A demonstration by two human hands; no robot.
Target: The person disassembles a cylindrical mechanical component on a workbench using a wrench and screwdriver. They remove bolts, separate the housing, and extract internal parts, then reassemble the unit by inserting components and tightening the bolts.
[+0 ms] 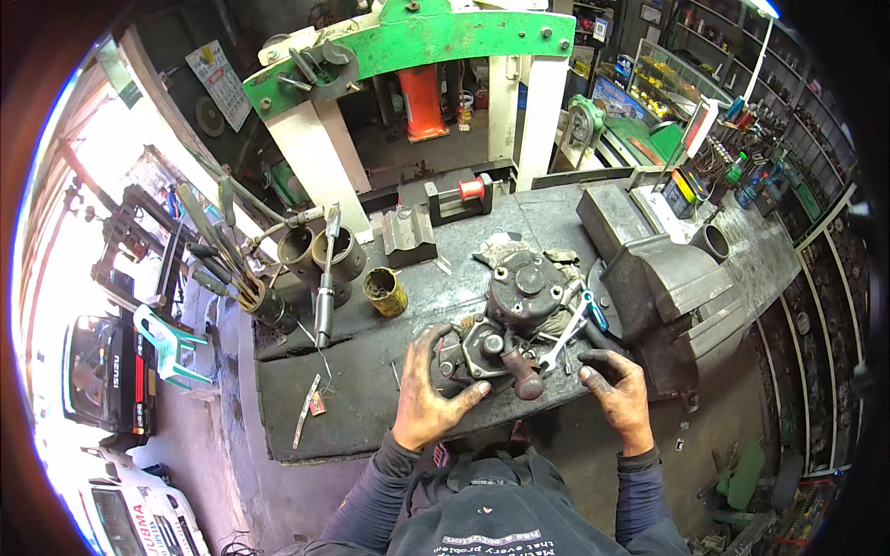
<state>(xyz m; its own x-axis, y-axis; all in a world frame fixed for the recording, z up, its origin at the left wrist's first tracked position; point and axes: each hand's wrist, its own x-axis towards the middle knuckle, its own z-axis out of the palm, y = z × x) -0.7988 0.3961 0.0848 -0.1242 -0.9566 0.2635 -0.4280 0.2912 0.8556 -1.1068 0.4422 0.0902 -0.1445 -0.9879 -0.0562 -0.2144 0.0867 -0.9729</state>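
Observation:
On the bench near its front edge lies a dark, greasy metal housing (pixel 484 348) with a central boss, and behind it a round cast part with bolt holes (pixel 527 287). My left hand (pixel 431 385) is at the housing's left side, thumb and fingers spread wide; whether its fingertips touch the housing cannot be made out. A rusty brown, round-ended metal piece (pixel 527 382) rests against the housing's front. To the right, a silver wrench (pixel 564 335) lies slanted beside a blue-handled tool (pixel 594 311). My right hand (pixel 619 394) hovers right of the wrench, fingers curved and apart, holding nothing visible.
A large bench vise (pixel 663 301) stands at the right. At the left are a yellowish can (pixel 385 291), metal tubes (pixel 339 255) and a holder with several long-handled tools (pixel 271 306). A green-and-white press frame (pixel 445 37) rises behind the bench (pixel 348 412).

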